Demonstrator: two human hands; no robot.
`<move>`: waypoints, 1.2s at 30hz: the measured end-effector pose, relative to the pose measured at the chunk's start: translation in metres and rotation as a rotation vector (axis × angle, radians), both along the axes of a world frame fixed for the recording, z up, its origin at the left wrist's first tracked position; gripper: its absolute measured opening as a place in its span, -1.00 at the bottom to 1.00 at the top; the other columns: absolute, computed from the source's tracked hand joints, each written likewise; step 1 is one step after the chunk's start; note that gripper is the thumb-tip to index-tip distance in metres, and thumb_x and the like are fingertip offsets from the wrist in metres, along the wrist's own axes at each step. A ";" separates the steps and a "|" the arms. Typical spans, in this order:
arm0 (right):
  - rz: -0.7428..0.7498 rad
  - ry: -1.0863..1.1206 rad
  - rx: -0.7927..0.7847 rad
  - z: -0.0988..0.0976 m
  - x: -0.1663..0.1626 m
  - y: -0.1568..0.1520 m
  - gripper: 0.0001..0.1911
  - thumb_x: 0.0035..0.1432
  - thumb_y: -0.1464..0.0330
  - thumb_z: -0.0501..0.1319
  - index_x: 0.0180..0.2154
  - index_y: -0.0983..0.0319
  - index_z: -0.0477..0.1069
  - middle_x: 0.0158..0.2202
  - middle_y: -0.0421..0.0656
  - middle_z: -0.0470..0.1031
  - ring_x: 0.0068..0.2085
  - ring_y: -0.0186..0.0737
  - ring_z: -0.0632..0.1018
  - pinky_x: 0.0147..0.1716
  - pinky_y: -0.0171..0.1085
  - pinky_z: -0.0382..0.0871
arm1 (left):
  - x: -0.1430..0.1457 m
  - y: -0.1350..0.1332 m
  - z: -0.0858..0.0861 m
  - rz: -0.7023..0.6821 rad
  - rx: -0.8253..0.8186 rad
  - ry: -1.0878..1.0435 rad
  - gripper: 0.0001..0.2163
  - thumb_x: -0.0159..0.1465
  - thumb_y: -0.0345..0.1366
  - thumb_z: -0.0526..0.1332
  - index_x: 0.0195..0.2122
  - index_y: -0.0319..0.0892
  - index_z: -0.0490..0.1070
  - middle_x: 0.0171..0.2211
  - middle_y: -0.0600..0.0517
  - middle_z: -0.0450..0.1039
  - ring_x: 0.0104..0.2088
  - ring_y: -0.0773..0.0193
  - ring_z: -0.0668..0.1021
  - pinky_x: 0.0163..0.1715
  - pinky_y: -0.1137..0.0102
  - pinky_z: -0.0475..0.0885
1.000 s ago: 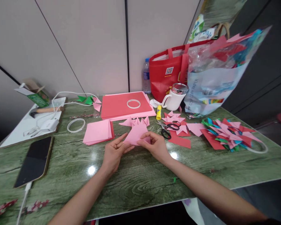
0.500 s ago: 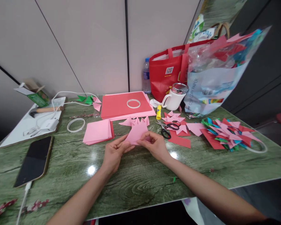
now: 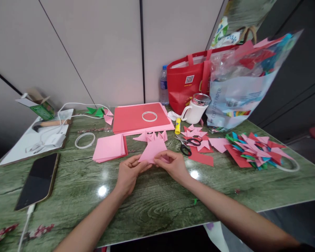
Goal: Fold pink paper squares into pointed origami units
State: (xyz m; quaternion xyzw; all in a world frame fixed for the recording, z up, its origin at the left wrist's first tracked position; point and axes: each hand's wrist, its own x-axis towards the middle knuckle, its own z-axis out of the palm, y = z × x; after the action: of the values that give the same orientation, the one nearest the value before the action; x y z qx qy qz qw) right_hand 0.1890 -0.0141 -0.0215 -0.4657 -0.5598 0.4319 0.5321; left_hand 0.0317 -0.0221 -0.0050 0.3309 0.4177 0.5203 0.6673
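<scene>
A pink sheet of paper (image 3: pixel 152 150), partly folded, is held above the table between both hands. My left hand (image 3: pixel 130 171) pinches its lower left corner, thumb on top and fingers beneath. On its right side, my right hand (image 3: pixel 173 163) grips the paper between thumb and fingers, covering that edge. Just behind the sheet lie folded pink paper pieces (image 3: pixel 144 136) with pointed tips. To the left is a stack of pink square papers (image 3: pixel 109 147) with red ones under it. Black-handled scissors (image 3: pixel 186 148) rest to the right of my right hand.
Red and pink sheets (image 3: pixel 131 117) carry a tape ring (image 3: pixel 149 116). A glue stick (image 3: pixel 177 126), white mug (image 3: pixel 195 111), red bag (image 3: pixel 185 84) and plastic bag (image 3: pixel 231 101) stand behind. Folded colored pieces (image 3: pixel 257 150) are heaped right; a phone (image 3: pixel 38 181) lies left.
My left fingers have shifted slightly on the pink paper's lower left edge, and more of that corner shows. The sheet sits a little flatter and wider between my hands.
</scene>
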 end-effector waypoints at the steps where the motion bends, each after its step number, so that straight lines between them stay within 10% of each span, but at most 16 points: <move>1: -0.005 -0.028 0.014 0.000 0.000 0.000 -0.85 -0.10 0.29 0.32 -0.47 0.23 0.47 -0.48 -0.16 0.51 -0.47 -0.24 0.50 -0.44 -0.28 0.40 | 0.000 0.000 0.000 -0.011 -0.003 0.004 -0.71 -0.10 -0.38 0.42 -0.30 -0.31 0.52 -0.35 -0.08 0.58 -0.36 0.21 0.60 -0.17 0.31 0.50; 20: -0.034 -0.150 0.103 0.000 -0.002 -0.002 -0.83 -0.11 0.37 0.29 -0.42 0.21 0.33 -0.43 -0.22 0.41 -0.37 -0.26 0.44 -0.35 -0.31 0.32 | 0.002 -0.001 -0.002 0.004 0.004 0.035 -0.71 -0.10 -0.37 0.42 -0.32 -0.32 0.53 -0.37 -0.07 0.59 -0.37 0.21 0.61 -0.19 0.34 0.50; 36: 0.368 0.352 -0.040 0.005 0.004 0.007 -0.80 0.02 0.44 0.17 -0.25 0.17 0.24 -0.33 -0.21 0.37 -0.27 -0.31 0.46 -0.26 -0.27 0.40 | -0.012 0.013 0.008 0.074 0.008 -0.003 -0.72 -0.13 -0.29 0.43 -0.40 -0.33 0.54 -0.34 -0.10 0.58 -0.35 0.15 0.60 -0.16 0.21 0.50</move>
State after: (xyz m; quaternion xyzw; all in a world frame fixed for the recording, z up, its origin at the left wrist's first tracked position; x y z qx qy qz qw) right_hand 0.1930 -0.0076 -0.0166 -0.2839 -0.5251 0.6069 0.5247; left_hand 0.0194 -0.0096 0.0033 0.3172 0.4265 0.5467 0.6470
